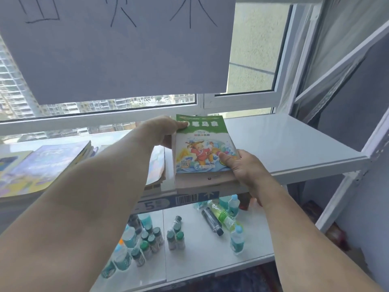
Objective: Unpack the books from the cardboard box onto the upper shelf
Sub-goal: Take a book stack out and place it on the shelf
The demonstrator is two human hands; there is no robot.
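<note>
A stack of thin books point(203, 148), topped by a green-covered children's book with a cartoon figure, is held over the front edge of the white upper shelf point(284, 144). My left hand point(162, 131) grips the stack's far left corner, thumb on the cover. My right hand point(242, 167) grips its near right corner, thumb on top and fingers underneath. More books point(42, 165) lie flat on the shelf's left part, and another pile point(156, 165) sits just left of the held stack. The cardboard box is not in view.
The lower shelf point(200, 260) carries several plastic bottles and small green-capped vials point(147, 243). A white metal shelf frame point(345, 186) rises at the right. Behind is a window with a large sheet of paper point(117, 49) hanging over it.
</note>
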